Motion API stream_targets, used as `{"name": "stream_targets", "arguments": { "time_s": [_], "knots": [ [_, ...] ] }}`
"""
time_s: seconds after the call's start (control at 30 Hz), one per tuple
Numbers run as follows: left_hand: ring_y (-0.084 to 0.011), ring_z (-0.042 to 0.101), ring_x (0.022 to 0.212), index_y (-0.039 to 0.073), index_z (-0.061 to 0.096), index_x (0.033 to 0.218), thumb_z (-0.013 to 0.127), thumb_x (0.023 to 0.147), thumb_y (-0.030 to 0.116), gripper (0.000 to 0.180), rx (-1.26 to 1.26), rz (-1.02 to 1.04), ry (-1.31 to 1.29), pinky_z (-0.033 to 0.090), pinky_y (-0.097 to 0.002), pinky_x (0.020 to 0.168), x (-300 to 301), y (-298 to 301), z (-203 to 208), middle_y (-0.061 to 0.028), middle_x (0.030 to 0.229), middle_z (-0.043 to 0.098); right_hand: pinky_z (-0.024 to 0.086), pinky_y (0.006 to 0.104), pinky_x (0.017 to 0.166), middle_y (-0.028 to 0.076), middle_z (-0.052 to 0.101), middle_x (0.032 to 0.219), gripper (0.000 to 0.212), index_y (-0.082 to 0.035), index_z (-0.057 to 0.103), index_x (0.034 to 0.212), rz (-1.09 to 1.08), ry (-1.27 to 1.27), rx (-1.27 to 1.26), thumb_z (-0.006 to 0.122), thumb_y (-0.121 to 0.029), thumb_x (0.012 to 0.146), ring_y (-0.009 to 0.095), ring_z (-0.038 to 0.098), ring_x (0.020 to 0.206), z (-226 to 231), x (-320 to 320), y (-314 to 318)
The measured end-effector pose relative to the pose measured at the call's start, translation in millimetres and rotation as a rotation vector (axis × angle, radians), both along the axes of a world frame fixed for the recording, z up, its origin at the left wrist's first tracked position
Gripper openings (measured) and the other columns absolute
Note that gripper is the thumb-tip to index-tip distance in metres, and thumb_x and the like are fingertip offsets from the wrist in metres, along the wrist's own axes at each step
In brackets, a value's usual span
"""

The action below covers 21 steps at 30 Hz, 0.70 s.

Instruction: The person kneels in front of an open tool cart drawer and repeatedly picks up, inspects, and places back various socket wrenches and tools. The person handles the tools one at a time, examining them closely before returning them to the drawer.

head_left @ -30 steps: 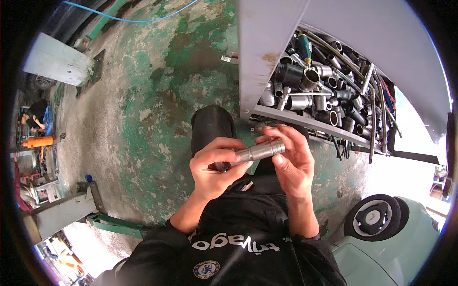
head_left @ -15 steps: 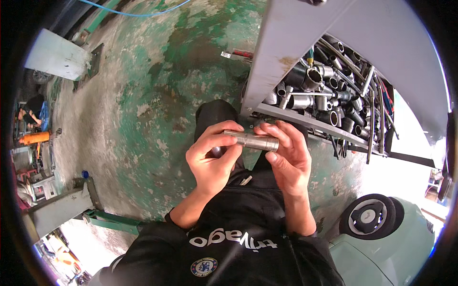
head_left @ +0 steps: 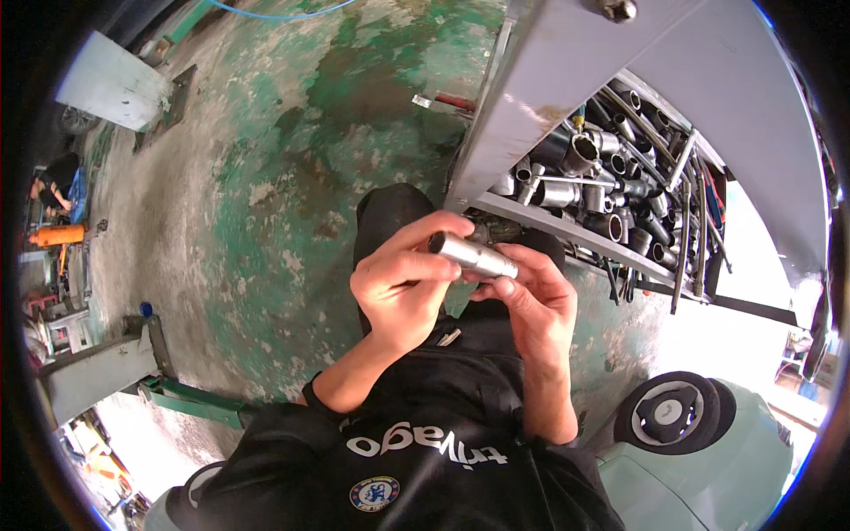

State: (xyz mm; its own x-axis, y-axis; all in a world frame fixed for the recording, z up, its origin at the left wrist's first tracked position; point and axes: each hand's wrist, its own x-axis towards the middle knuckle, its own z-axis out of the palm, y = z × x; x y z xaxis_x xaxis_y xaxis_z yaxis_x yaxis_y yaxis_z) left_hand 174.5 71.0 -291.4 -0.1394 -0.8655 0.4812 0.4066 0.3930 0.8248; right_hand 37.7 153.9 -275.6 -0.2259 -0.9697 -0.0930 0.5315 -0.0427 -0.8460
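Note:
A long silver socket (head_left: 474, 257) is held between my two hands above my lap, tilted slightly down to the right. Its wider, hollow end points left and up. My left hand (head_left: 403, 288) has its thumb and fingers closed around that wide end. At the narrower end, my right hand (head_left: 542, 305) grips with thumb and fingertips. To the right, an open drawer (head_left: 540, 219) is piled with loose sockets (head_left: 605, 227), ratchet handles and bars.
A grey metal cabinet (head_left: 575, 62) rises at the upper right. On the green worn floor lies a red-handled tool (head_left: 453, 102). A round wheel-shaped part (head_left: 670, 412) sits at the lower right on a pale green surface. Far left, another person (head_left: 60, 188) is by an orange cylinder (head_left: 57, 235).
The socket has been turned end for end: its wide end, formerly at my right hand, is now at my left. The view has shifted slightly.

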Motion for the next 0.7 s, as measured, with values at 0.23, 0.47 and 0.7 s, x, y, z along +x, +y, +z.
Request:
{"name": "stream_targets", "arguments": {
  "time_s": [0.23, 0.47, 0.7],
  "knots": [
    [-0.005, 0.055, 0.05, -0.001, 0.059, 0.085, 0.065, 0.084, -0.01, 0.011, 0.603, -0.078, 0.138, 0.04, -0.0202, 0.039, -4.4, -2.6, 5.5, -0.0181, 0.112, 0.068, 0.061, 0.0403, 0.083, 0.025, 0.065, 0.115, 0.032, 0.007, 0.053, 0.118, -0.027, 0.018, 0.025, 0.064, 0.009, 0.088, 0.032, 0.068, 0.101, -2.6, 6.3, 2.2],
    [-0.0051, 0.049, 0.046, -0.001, 0.063, 0.107, 0.065, 0.086, -0.007, 0.022, 0.718, -0.271, 0.171, 0.036, -0.0215, 0.036, -12.2, -0.7, 3.4, -0.0006, 0.067, 0.055, 0.056, 0.0349, 0.091, 0.024, 0.064, 0.117, 0.033, 0.008, 0.052, 0.111, -0.245, 0.32, -0.058, 0.066, 0.017, 0.083, 0.026, 0.066, 0.108, -6.5, 13.0, 6.6],
    [-0.0031, 0.048, 0.047, 0.001, 0.061, 0.103, 0.064, 0.079, -0.014, 0.028, 0.368, -0.44, 0.126, 0.04, -0.018, 0.04, -18.8, 10.2, 1.5, -0.0256, 0.108, 0.065, 0.051, 0.0338, 0.097, 0.022, 0.063, 0.12, 0.028, 0.002, 0.05, 0.104, -0.305, 0.138, -0.108, 0.065, 0.015, 0.084, 0.022, 0.063, 0.111, -24.2, 5.0, 6.9]
  ]
}}
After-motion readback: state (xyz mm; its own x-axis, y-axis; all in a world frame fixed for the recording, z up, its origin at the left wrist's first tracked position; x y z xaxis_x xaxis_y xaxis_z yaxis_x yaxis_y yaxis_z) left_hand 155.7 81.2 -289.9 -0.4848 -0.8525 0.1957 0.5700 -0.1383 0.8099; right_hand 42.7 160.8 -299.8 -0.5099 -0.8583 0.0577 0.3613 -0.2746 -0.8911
